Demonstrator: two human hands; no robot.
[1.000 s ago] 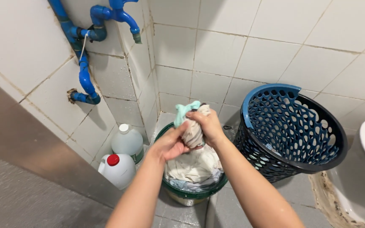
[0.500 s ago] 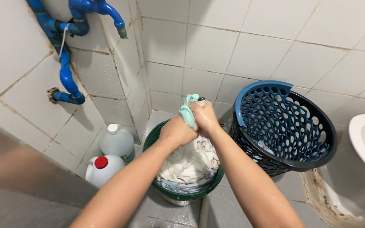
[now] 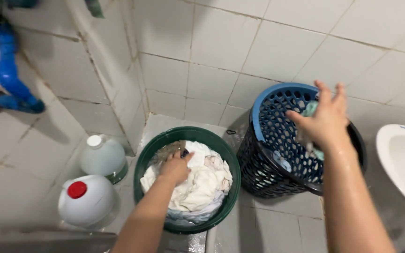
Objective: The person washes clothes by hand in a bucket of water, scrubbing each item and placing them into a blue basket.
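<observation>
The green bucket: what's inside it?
The green bucket holds wet white laundry, with the left hand pressing into it. Whatever lies beneath the cloth is covered.

- Green bucket (image 3: 233, 180): smooth, glossy plastic.
- White laundry (image 3: 202, 187): wet, crumpled cloth.
- Laundry basket (image 3: 268, 140): perforated plastic, blue rim, semi-matt.
- Wall tiles (image 3: 212, 84): glazed ceramic, stained grout.
- Jugs (image 3: 87, 201): translucent white plastic.
- Pipe (image 3: 6, 75): blue plastic.
</observation>
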